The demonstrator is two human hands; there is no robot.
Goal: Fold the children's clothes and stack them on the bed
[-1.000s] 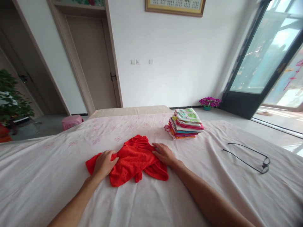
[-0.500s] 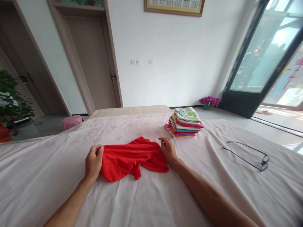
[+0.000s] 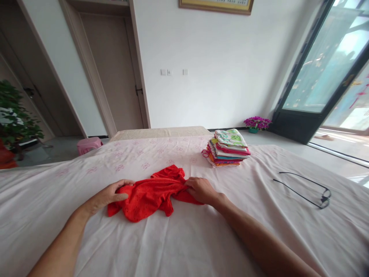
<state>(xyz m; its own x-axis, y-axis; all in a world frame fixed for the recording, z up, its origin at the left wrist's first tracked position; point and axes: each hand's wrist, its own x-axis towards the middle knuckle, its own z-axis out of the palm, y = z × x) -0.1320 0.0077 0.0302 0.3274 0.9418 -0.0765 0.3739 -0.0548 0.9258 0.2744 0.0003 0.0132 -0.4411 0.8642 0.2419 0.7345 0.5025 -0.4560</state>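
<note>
A crumpled red garment point(image 3: 150, 196) dotted with small holes lies on the pale bed sheet in front of me. My left hand point(image 3: 111, 193) rests on its left end, thumb and fingers apart with red cloth showing between them. At the right side, my right hand point(image 3: 200, 188) is closed on the garment, its fingertips bunching the fabric. One red flap pokes out below my left hand, and another part spreads towards the far side.
A stack of folded colourful cloths point(image 3: 229, 148) stands beyond my right hand. Black-framed glasses point(image 3: 324, 198) lie on the sheet point(image 3: 253, 223) at the right. Past the bed are a pink stool point(image 3: 89, 145) and purple flowers point(image 3: 256, 123) in a green pot.
My right hand has moved slightly left and taken hold of the garment's right part. My left hand has loosened its pinch and spread over the left end, where a flap now sticks out.
</note>
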